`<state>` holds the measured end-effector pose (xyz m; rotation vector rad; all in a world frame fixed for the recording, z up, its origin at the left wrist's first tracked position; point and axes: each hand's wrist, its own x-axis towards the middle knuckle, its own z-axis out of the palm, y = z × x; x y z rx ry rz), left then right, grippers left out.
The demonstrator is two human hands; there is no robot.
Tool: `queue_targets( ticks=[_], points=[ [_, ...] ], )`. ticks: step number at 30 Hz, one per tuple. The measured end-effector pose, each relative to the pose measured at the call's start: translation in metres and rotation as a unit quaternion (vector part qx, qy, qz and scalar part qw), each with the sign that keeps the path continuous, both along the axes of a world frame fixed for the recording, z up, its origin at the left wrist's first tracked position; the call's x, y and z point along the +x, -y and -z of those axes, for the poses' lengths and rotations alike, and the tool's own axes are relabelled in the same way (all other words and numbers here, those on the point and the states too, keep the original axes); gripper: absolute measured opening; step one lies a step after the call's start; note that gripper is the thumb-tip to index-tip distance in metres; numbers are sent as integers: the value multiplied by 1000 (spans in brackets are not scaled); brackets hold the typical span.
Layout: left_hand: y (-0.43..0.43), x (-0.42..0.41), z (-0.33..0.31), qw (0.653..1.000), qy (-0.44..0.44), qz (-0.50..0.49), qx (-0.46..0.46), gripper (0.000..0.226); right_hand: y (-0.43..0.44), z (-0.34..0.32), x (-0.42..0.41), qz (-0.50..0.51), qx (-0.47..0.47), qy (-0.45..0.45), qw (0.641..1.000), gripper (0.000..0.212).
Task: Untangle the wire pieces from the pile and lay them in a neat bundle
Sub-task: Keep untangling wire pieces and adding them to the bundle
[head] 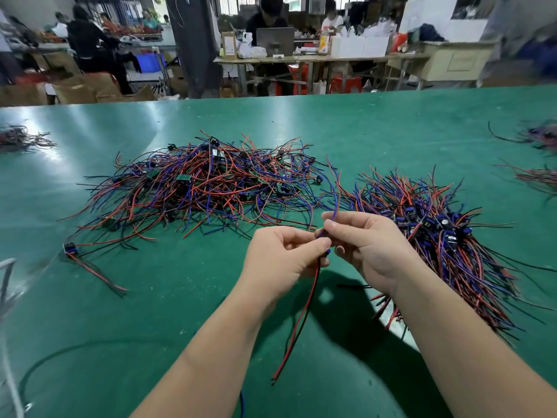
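My left hand [280,257] and right hand [369,247] both pinch one wire piece [302,315]; open table [150,312] under it, pile [196,182] beyond, bundle [437,236] just right.

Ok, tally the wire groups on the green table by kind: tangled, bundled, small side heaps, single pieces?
Tangled pile: 1
Neat bundle: 1
Small side heaps: 3
Single pieces: 2 (loose piece on the table; held piece pinched by left hand and right hand)
Total: 7
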<state>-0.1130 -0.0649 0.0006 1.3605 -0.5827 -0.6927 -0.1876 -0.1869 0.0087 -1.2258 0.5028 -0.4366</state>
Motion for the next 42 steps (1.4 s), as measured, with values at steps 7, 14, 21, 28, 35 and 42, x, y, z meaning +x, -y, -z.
queue_targets(
  ticks=[7,14,21,28,35,42],
  points=[
    [-6,-3,-4,981,10,163,102,10,13,-7,-1,106,30,8,994,21],
    [-14,-2,3,894,98,354,255,13,59,-14,-21,269,82,113,953,17],
    [-4,11,3,993,-49,76,74,8,56,-16,-22,324,-22,118,938,21],
    [2,15,9,995,-93,-46,12,4,-4,2,-4,-34,-389,-50,919,18],
    [-1,15,6,998,-66,6,15,21,-3,3,-3,97,-473,-42,874,27],
    [-4,33,14,978,85,-141,127,26,46,-21,-32,373,-485,-78,787,26]
  ],
)
